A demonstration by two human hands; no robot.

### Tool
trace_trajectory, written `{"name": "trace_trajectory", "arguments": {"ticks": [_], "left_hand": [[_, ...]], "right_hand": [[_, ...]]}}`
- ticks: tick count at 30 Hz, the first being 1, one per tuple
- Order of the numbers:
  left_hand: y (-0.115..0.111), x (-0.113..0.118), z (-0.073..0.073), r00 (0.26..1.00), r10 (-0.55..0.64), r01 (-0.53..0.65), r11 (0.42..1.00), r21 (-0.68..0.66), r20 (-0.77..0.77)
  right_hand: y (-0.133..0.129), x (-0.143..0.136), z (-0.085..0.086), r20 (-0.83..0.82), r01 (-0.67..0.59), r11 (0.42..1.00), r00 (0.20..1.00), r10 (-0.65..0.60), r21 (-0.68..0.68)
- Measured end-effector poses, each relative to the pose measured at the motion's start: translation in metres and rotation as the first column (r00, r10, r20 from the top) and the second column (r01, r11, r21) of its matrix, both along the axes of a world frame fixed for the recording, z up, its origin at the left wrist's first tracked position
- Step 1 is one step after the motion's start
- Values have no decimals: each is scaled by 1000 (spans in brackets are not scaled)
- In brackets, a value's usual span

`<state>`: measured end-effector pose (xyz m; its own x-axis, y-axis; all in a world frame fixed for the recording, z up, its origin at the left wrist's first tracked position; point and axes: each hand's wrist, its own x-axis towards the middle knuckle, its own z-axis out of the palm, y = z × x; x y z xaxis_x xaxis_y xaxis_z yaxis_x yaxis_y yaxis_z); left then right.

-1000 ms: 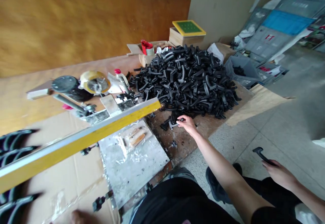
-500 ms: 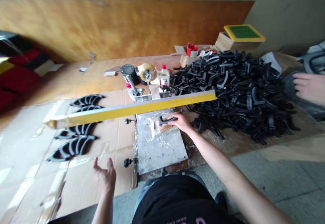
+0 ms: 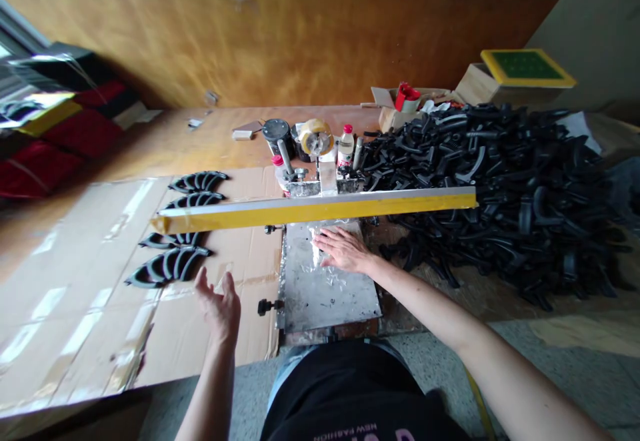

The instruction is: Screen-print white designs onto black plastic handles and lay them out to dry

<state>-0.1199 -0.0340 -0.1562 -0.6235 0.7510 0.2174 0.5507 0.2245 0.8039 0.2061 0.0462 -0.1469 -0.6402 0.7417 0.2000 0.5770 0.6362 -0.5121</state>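
My right hand [image 3: 343,250] lies flat with fingers stretched over the grey metal plate [image 3: 330,301], on the patch of clear tape and film at its upper part. Whatever is beneath the palm is hidden. My left hand [image 3: 220,304] hovers over the cardboard sheet [image 3: 250,294], fingers spread and holding nothing. Just beyond my right hand, a long yellow bar with a grey top [image 3: 320,211] extends across above the plate. Curved black handles [image 3: 167,267] stand in fanned rows on the cardboard to the left.
A big heap of black handles [image 3: 480,201] covers the right of the table. Behind the bar are a tape roll [image 3: 316,138], a red-capped bottle [image 3: 346,146] and a dark can [image 3: 276,135]. Black knobs [image 3: 267,306] stick out from the plate's left edge. Red and black boxes [image 3: 95,111] sit far left.
My right hand has let go of the black handle it held over the plate and now lies flat there. My left hand stays open. The view has shifted, and another person's hand has left it.
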Motion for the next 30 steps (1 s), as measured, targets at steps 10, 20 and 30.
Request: {"name": "trace_trajectory", "arguments": {"ticks": [10, 20, 30], "left_hand": [[77, 88, 135, 787, -451, 256, 860, 442, 421], [19, 72, 111, 749, -393, 500, 864, -65, 533], [15, 73, 109, 709, -442, 518, 855, 20, 549]], "right_hand": [[23, 49, 2, 177, 502, 855, 837, -518, 127], [35, 123, 43, -203, 776, 610, 580, -789, -158], [65, 90, 63, -348, 725, 687, 632, -693, -52]]}}
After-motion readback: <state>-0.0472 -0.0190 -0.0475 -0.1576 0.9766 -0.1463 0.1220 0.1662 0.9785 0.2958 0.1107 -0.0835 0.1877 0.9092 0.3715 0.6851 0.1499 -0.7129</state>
